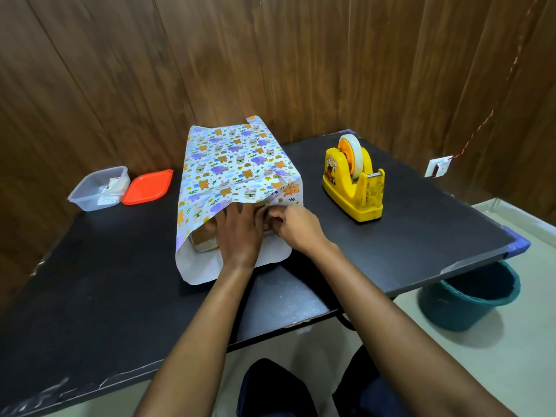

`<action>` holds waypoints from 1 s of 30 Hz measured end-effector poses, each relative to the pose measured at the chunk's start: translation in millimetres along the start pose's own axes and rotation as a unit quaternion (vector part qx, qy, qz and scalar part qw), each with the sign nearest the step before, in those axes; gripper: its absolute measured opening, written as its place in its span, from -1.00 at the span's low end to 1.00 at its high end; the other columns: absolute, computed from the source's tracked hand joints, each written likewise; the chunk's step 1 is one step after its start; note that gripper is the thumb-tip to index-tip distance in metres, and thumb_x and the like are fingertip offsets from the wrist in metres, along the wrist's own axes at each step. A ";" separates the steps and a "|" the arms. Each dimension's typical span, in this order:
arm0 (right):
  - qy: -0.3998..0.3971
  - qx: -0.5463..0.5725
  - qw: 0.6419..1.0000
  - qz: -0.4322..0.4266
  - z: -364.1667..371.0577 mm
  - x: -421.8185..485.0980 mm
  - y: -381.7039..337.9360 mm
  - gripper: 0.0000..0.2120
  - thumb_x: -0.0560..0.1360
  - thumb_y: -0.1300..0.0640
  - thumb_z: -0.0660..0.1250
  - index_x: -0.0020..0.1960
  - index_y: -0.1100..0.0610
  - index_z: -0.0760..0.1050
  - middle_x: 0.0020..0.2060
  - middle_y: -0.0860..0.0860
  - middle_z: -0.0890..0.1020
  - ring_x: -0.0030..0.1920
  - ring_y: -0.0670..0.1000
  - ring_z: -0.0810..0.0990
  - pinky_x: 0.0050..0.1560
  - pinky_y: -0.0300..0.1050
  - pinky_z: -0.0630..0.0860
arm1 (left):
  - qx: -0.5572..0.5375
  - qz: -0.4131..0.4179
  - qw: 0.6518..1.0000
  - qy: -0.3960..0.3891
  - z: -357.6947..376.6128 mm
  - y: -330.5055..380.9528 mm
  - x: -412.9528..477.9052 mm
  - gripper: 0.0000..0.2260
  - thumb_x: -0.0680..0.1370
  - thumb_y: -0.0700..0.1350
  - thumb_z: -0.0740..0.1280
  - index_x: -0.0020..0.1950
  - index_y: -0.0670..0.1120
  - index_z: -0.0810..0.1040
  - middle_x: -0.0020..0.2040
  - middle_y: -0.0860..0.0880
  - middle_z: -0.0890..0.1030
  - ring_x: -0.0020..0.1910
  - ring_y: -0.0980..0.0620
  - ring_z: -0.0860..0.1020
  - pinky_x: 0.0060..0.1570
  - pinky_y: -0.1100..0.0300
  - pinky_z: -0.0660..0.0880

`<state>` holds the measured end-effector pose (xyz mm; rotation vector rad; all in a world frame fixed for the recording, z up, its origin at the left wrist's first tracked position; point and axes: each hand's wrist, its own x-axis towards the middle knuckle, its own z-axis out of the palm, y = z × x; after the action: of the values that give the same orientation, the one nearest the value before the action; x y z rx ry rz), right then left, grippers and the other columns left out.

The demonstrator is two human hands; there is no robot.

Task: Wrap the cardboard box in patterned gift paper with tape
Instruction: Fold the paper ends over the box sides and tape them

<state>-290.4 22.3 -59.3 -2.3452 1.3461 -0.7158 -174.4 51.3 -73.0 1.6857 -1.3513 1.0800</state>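
Note:
Patterned gift paper (231, 164) with animals and rainbows lies draped over the cardboard box (203, 237) in the middle of the black table (90, 281). Only a brown corner of the box shows at the near open end, above the paper's white underside. My left hand (240, 233) presses flat with straight fingers against the near end of the box, under the paper's edge. My right hand (296, 225) pinches the paper's near right flap beside the left hand's fingers. A yellow tape dispenser (355, 182) with a white roll stands to the right.
A clear plastic container (99, 188) and its orange lid (147, 186) sit at the table's far left. A teal bucket (472, 296) stands on the floor under the table's right edge. A wood-panelled wall runs behind, with a wall socket (437, 168) at the right.

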 end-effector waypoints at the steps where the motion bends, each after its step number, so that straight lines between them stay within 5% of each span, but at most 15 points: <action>1: 0.007 0.001 1.000 0.005 1.3 0.1 0.1 -0.79 0.52 0.19 0.19 0.06 0.03 0.55 0.02 0.06 0.60 0.03 0.14 0.53 -0.21 -0.15 0.30 | 0.002 -0.003 1.000 -0.003 0.1 0.1 0.0 -0.70 0.16 -0.15 0.64 -0.22 -0.18 0.64 -0.29 -0.22 0.60 -0.13 -0.13 0.28 -0.19 0.07 0.16; 11: 0.084 -0.041 0.993 0.074 15.9 -6.5 -17.9 -0.72 0.56 0.10 0.16 0.23 0.13 0.46 0.05 0.14 0.60 0.05 0.24 0.56 -0.08 -0.07 0.44 | -0.024 -0.014 1.000 -0.013 0.9 0.6 0.5 -0.70 0.16 -0.17 0.64 -0.23 -0.21 0.63 -0.31 -0.25 0.58 -0.15 -0.15 0.27 -0.18 0.07 0.19; 14: 0.089 -0.033 0.991 0.095 15.7 -5.2 -18.1 -0.72 0.58 0.09 0.14 0.22 0.15 0.47 0.05 0.14 0.61 0.07 0.23 0.56 -0.04 -0.06 0.46 | -0.001 -0.007 1.000 -0.020 -0.3 1.2 0.5 -0.68 0.14 -0.14 0.65 -0.26 -0.19 0.62 -0.32 -0.23 0.58 -0.18 -0.20 0.45 -0.20 0.08 0.19; 30: 0.056 0.021 0.980 0.187 -2.1 -3.4 13.3 -0.49 0.44 -0.20 0.36 0.12 0.20 0.40 0.09 0.16 0.60 0.13 0.22 0.54 -0.06 -0.07 0.38 | 0.018 -0.002 1.000 0.020 2.0 0.7 -0.5 -0.72 0.16 -0.06 0.64 -0.30 -0.15 0.63 -0.36 -0.18 0.58 -0.17 -0.11 0.27 -0.19 0.07 0.16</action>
<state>-302.3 18.7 -65.4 -1.9596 1.7390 -0.7568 -174.8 49.6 -74.3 1.6834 -1.3103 1.1363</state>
